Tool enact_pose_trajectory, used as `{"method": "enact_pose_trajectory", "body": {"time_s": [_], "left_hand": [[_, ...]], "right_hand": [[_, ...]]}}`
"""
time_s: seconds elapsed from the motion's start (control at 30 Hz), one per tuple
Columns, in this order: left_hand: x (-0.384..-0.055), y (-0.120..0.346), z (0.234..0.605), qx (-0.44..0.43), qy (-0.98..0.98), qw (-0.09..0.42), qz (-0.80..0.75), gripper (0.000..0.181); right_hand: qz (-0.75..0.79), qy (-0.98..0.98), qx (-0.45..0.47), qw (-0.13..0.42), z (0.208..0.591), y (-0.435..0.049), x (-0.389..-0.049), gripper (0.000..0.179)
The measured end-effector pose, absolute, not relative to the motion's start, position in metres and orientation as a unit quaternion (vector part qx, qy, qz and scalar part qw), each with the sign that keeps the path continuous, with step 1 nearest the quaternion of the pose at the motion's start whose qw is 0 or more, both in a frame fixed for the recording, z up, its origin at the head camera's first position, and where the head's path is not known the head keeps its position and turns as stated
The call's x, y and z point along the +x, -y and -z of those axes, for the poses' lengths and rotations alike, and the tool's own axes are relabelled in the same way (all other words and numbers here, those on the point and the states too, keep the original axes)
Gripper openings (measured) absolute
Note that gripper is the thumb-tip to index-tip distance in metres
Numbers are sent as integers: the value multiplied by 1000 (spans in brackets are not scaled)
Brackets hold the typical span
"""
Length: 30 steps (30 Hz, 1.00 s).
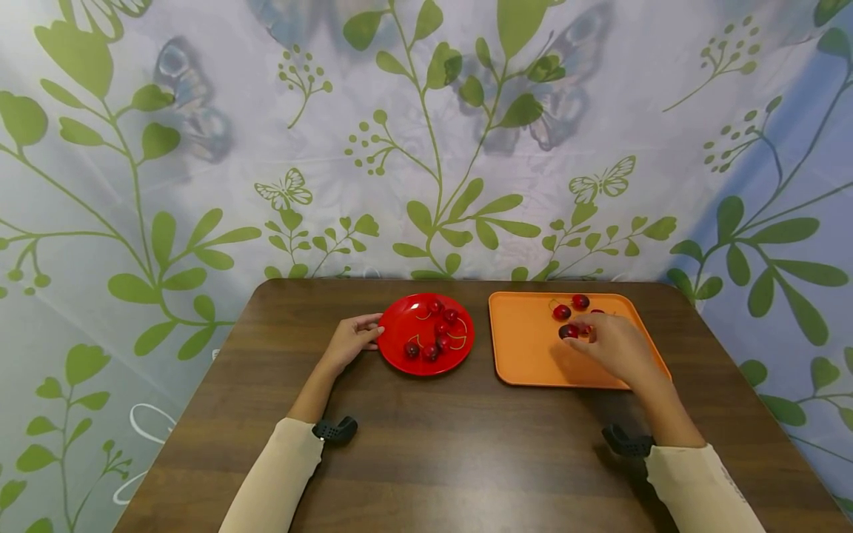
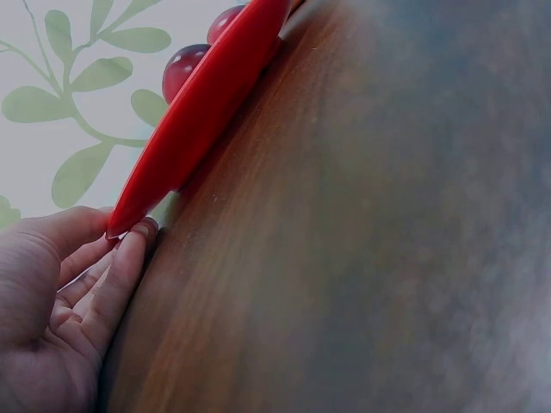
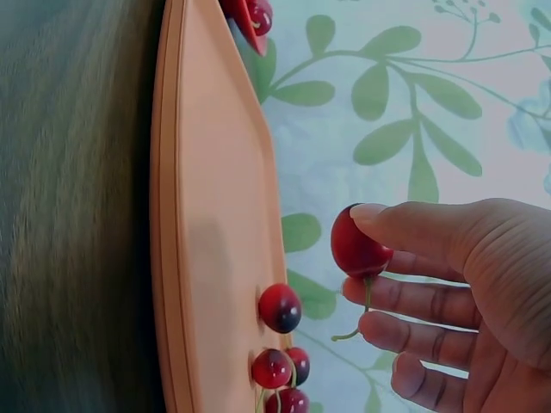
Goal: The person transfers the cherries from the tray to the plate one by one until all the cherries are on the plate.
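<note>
While a brown table bears an orange tray and, left of it, a red plate, my left hand pinches the plate's rim. My right hand pinches a cherry above the tray; more cherries lie on plate and tray. A stem juts from mine.

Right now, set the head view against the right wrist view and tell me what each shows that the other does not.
Only the head view shows the left hand pinching the rim of the red plate, and both cream sleeves.

Only the right wrist view shows the stem of the held cherry and the cherry hanging clear of the orange tray.

Both show the right hand pinching that cherry, more cherries on the tray, at least part of the plate, the table and the leafy backdrop.
</note>
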<state>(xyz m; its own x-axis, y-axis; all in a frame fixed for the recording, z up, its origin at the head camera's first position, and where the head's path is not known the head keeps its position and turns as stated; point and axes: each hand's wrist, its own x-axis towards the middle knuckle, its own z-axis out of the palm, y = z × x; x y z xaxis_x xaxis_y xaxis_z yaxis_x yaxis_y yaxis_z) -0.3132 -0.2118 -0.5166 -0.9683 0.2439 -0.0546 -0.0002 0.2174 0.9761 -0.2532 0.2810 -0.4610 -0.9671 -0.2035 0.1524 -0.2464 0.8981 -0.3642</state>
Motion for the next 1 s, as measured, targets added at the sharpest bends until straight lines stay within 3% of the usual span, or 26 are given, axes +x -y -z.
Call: {"method": "enact_pose_trajectory", "body": {"time_s": [0.57,1.0], "left_hand": [[-313,211,519,83,-770,94,-626,42],[-329,217,548,80,-775,72,-622,44]], "right_hand": [[-201,966,138,81,461,-258,-243,36],[-209,958,173,90,467,-232,-242,39]]}}
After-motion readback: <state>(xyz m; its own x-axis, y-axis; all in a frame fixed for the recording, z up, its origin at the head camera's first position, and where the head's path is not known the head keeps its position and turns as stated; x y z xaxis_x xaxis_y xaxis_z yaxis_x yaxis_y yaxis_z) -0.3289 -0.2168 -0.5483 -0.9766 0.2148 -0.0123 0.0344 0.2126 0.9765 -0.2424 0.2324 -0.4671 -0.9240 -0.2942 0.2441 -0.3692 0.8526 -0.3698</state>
